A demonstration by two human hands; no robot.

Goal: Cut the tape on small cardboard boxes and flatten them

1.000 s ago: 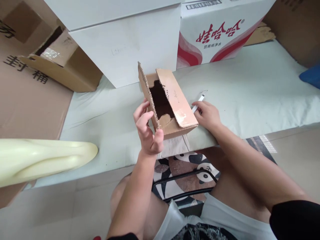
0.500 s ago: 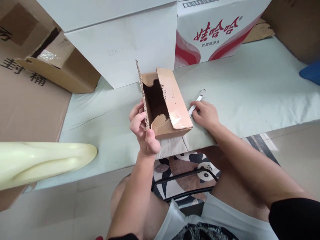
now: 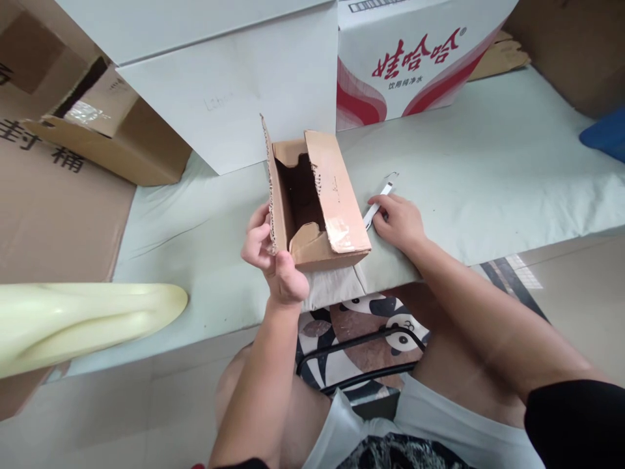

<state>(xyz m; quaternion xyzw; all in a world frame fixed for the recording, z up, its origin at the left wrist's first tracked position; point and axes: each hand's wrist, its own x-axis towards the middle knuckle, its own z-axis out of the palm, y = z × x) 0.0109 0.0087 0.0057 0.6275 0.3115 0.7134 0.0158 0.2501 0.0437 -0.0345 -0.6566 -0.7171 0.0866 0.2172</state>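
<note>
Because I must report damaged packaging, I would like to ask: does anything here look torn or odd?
Yes: the small brown box before the person. Its left flap, at the left hand, and its right flap have ragged edges, as if roughly torn.

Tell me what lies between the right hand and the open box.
The head view shows the lower end of a slim white object between the right hand and the open box.
</note>
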